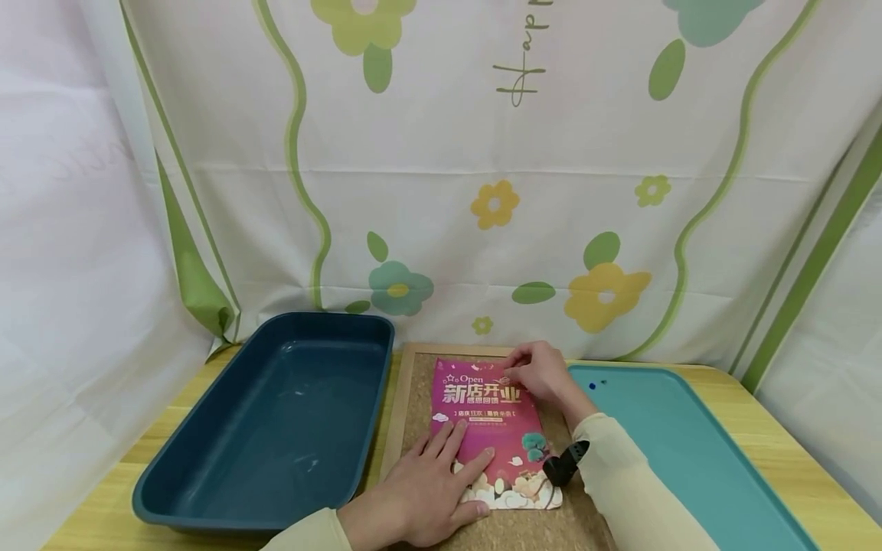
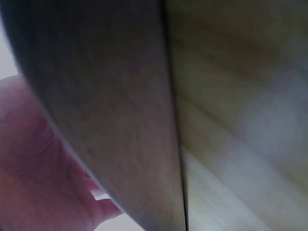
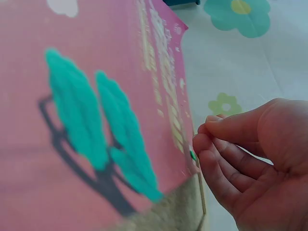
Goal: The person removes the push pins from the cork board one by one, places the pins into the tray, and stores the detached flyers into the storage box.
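A pink printed poster (image 1: pixel 482 436) with Chinese lettering lies on a cork board (image 1: pixel 413 398) with a pale wooden frame. My left hand (image 1: pixel 430 486) rests flat on the poster's lower left part, fingers spread, partly on the cork. At the poster's upper right corner, my right hand (image 1: pixel 540 373) pinches with thumb and fingers close together. A tiny green push pin (image 3: pixel 193 155) shows at the right hand's fingertips in the right wrist view, mostly hidden. The left wrist view shows mainly the board's frame edge (image 2: pixel 120 120), with part of the left hand behind it.
Left of the board stands a deep dark blue tub (image 1: pixel 276 428). A flat teal tray (image 1: pixel 661 444) lies to the right, bearing a small blue piece (image 1: pixel 592 386) and a dark one near its far edge. Behind the wooden table hangs a flowered white cloth (image 1: pixel 427 207).
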The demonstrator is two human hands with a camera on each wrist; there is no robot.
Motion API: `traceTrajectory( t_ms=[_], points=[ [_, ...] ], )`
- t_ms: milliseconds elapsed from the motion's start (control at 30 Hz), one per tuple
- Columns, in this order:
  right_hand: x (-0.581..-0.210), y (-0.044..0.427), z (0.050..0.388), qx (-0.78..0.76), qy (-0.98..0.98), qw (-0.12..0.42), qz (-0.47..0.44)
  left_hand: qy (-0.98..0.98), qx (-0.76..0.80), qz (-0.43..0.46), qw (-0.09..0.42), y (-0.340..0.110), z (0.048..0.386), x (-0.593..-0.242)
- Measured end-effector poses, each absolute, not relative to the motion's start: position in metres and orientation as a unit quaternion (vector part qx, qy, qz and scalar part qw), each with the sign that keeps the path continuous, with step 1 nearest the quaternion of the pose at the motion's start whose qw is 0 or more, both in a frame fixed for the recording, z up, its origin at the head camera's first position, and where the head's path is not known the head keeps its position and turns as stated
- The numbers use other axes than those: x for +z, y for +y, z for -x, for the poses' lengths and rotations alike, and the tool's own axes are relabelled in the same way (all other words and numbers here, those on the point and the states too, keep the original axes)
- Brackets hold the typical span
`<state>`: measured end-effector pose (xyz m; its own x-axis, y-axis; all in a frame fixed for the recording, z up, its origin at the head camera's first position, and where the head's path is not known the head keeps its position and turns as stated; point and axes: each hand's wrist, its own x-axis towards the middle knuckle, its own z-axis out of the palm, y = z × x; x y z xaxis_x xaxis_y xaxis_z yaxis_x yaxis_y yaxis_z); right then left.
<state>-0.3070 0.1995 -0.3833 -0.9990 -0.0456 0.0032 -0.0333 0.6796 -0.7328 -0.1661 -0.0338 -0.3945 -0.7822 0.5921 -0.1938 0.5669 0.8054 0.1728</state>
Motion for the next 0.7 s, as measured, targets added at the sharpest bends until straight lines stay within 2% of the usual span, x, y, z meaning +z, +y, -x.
traceTrajectory(
  t_ms=[333,700],
  points=[
    [-0.374,0.229,0.303,-0.372,0.927,-0.012,0.047,0.94,0.057,-0.317,0.114,-0.034,0.166,-0.396],
    [-0.382,0.273,0.3,-0.374,0.927,-0.021,0.036,0.939,0.054,-0.319,0.114,-0.034,0.167,-0.396]
  ],
)
